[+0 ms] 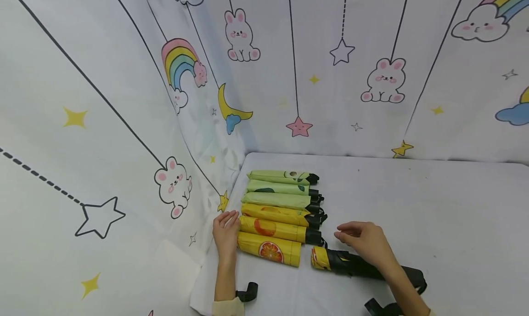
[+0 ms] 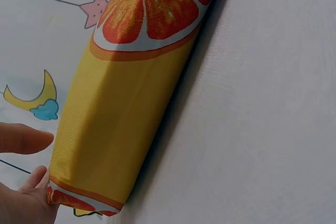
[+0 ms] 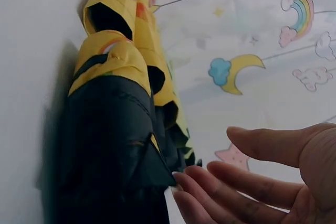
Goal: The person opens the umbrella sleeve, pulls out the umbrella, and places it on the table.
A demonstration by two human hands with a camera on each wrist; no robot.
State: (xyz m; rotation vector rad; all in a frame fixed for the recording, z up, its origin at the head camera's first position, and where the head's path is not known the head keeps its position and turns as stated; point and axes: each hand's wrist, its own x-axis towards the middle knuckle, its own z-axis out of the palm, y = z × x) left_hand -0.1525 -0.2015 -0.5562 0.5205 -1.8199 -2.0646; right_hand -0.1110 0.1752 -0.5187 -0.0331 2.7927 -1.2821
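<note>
Several folded umbrellas in printed sleeves lie side by side: light green ones (image 1: 276, 200) at the back, yellow ones (image 1: 272, 229) with orange prints in front. Frontmost is a yellow sleeve (image 1: 268, 249) with an orange-slice print; its right end gapes open and dark in the right wrist view. My left hand (image 1: 226, 233) is at that sleeve's left end, fingers extended, thumb apart from the fabric. To the right lies a folded black umbrella (image 1: 351, 263) with a yellow patterned end pointing at the sleeve. My right hand (image 1: 368, 242) hovers over it, fingers loosely spread, holding nothing.
A white cloth covers the table (image 1: 454, 215). Printed white curtains (image 1: 330, 100) with rabbits, stars and rainbows hang behind and at the left. Black wrist straps (image 1: 248, 292) show on both forearms. Black handles and loops stick out at the row's right ends.
</note>
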